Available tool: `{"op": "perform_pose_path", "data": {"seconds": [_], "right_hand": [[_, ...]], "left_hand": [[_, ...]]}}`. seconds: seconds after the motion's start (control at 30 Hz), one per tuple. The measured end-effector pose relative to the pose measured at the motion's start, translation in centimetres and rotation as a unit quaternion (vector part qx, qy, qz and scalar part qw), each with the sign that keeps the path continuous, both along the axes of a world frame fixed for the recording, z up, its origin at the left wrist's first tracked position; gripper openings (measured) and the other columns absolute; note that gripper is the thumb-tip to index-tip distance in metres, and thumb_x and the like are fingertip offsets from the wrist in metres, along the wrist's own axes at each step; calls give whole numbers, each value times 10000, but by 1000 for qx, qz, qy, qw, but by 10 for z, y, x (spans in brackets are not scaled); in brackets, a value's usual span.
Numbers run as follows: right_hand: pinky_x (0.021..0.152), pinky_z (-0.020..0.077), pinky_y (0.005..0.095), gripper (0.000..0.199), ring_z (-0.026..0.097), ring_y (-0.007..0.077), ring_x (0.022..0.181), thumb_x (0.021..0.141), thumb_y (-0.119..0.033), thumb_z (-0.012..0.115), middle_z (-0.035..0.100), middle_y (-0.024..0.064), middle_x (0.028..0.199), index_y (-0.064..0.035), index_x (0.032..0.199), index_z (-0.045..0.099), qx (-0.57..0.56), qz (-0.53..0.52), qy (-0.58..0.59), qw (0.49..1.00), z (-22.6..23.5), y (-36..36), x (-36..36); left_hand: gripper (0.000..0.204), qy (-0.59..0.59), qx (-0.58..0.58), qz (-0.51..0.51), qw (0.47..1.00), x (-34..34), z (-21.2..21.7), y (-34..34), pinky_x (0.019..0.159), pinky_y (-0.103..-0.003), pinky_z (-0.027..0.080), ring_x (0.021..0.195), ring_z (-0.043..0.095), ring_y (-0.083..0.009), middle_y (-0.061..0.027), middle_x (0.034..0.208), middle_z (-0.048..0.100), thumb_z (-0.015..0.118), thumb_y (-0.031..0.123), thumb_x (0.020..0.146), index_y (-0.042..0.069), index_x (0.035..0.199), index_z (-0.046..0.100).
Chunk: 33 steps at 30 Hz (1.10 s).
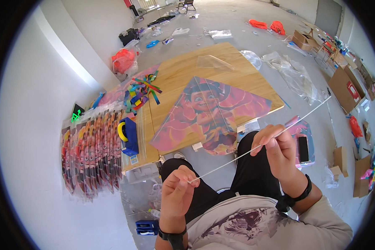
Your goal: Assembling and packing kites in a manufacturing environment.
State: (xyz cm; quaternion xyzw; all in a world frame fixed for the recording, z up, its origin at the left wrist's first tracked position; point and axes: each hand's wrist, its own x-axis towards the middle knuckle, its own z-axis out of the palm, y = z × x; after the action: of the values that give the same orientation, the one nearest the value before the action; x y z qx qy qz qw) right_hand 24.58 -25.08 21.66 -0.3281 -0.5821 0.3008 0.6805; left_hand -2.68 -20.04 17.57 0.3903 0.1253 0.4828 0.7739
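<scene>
While both fingers [183, 178] pinch it, thin rod [237, 157] spans between

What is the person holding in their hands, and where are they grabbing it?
A thin white rod. The left hand pinches its near end; the right hand grips it around the middle, and the far end sticks out free.
</scene>
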Motion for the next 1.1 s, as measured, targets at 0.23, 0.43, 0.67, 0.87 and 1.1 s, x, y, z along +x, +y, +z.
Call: {"op": "perform_pose_path", "data": {"seconds": [0.23, 0.43, 0.67, 0.87, 1.1], "right_hand": [[798, 502, 311, 161, 643, 160, 828, 1047, -14, 426, 638, 98, 952, -10, 1050, 587, -27, 16, -40, 999, 6, -2, 14], [726, 506, 327, 191, 625, 189, 727, 1069, -173, 497, 627, 80, 777, -39, 965, 584, -177, 74, 68, 979, -6, 7, 20], [768, 501, 327, 189, 637, 178, 792, 1057, -209, 542, 645, 72, 830, -36, 1020, 607, -296, 154, 291, 897, -60, 9, 8], [735, 514, 317, 182, 635, 161, 769, 1039, -196, 587, 645, 59, 841, -53, 926, 601, -314, 107, 246, 911, -84, 16, -11], [687, 511, 308, 175, 620, 156, 731, 1036, -154, 575, 626, 55, 815, -49, 898, 603, -267, 34, 248, 931, -94, 40, -8]], "left_hand": [[39, 114, 60, -18, 991, -2, -3, 0, 830, -302, 430, 913, 535, -147, -64, 1001, 561, 619, 80, 987, 60, 979, 652], [56, 124, 90, -139, 978, 0, -6, 0, 814, -286, 417, 896, 530, -148, -76, 1002, 572, 645, 91, 969, 52, 933, 664], [36, -58, 17, -64, 996, 24, -27, 2, 783, -306, 424, 859, 544, -150, -82, 995, 590, 612, 76, 992, 62, 984, 644], [87, -41, -71, -5, 997, 44, -39, 13, 803, -319, 454, 868, 571, -147, -80, 989, 609, 601, 73, 1004, 39, 1085, 600], [104, 132, -30, 80, 988, 84, -47, 40, 858, -295, 502, 917, 617, -168, -88, 985, 655, 602, 14, 989, 10, 1093, 597]]}}
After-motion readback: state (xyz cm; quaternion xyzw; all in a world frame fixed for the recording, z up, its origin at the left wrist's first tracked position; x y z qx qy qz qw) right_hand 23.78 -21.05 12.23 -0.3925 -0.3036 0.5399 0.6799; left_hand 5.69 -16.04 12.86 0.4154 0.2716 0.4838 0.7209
